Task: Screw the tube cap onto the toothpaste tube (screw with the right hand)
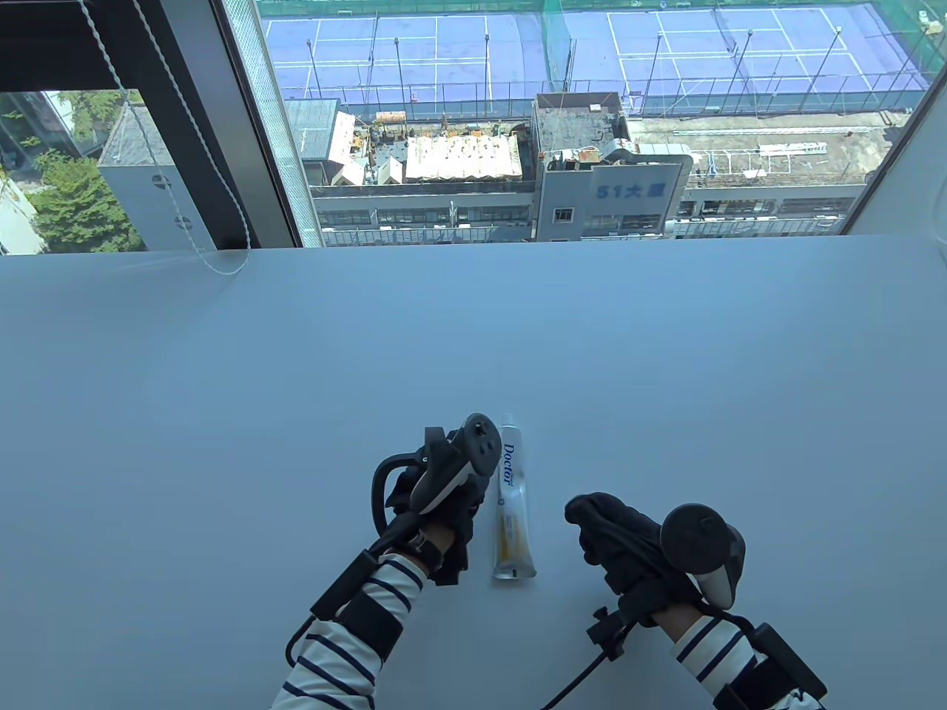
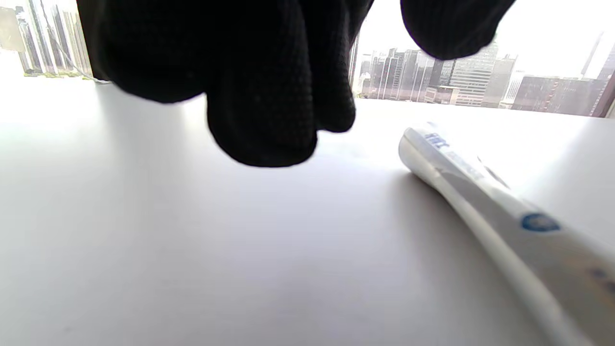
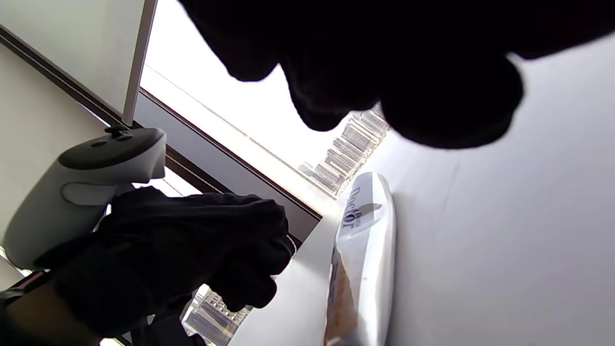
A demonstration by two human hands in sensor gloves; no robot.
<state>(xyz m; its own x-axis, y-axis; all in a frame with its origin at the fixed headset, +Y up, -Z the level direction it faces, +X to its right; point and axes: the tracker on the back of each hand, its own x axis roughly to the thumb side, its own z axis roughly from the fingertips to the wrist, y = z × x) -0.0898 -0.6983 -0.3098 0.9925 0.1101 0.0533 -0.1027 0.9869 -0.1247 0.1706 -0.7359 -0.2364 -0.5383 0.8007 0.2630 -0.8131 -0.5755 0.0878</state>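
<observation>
Near the table's (image 1: 222, 384) front edge the toothpaste tube (image 1: 512, 503) lies flat, untouched, between the left hand (image 1: 436, 510) and right hand (image 1: 629, 543), both with fingers curled on nothing I can see; no cap shows, so a careless grab might roll it.

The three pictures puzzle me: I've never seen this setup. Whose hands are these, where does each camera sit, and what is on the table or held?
These are one person's hands in black sensor gloves, each with a tracker strapped to its back. The table view looks down from above: the left hand is beside the toothpaste tube, and the right hand is off to the tube's other side. The tube lies flat on the white table; neither hand grips it. The other two pictures come from cameras on each wrist, so the dark shapes at the top are that hand's own fingers. No loose cap is visible; both hands look curled, so whether one hides it is unclear.
</observation>
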